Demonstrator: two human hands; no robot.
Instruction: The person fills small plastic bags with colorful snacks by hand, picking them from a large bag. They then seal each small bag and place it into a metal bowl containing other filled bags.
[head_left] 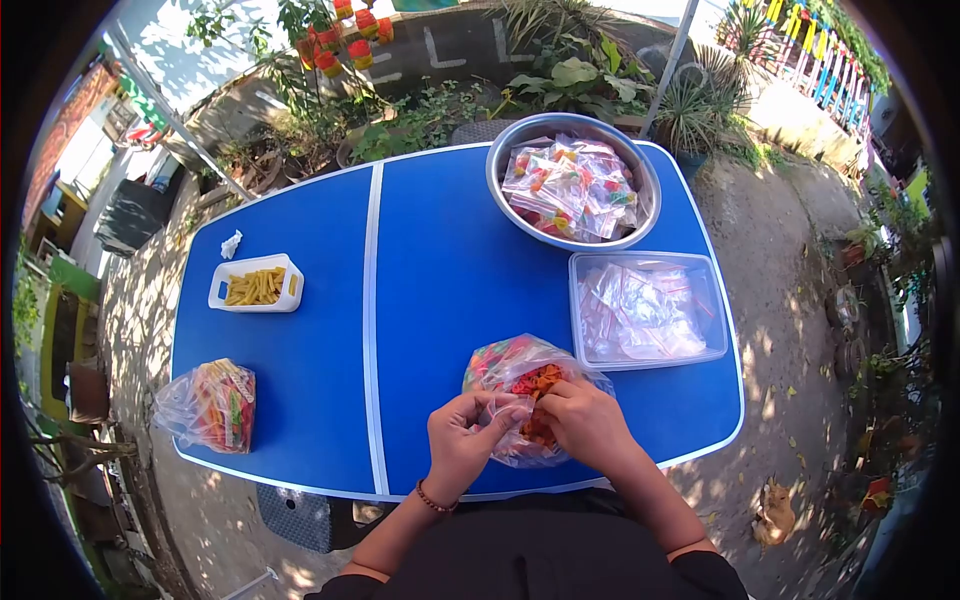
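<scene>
At the table's near edge my left hand (468, 432) pinches a small clear plastic bag (512, 411) between thumb and fingers. Close beside it, my right hand (585, 420) has its fingers bent together over the orange pieces; whatever lies between its fingertips is hidden. Under both hands sits a large clear plastic bag (500, 358), its top open, filled with small orange and red pieces (543, 380) whose kind I cannot make out. Just beyond my right hand stands a clear plastic container (722, 345) of flat clear zip bags (640, 310).
A metal basin (497, 190) of filled small bags (570, 185) stands at the far right of the blue table (450, 260). On the left are a white basket (255, 301) of yellowish sticks, crumpled tissue (231, 244) and another filled plastic bag (222, 405). A cat (774, 513) lies on the ground.
</scene>
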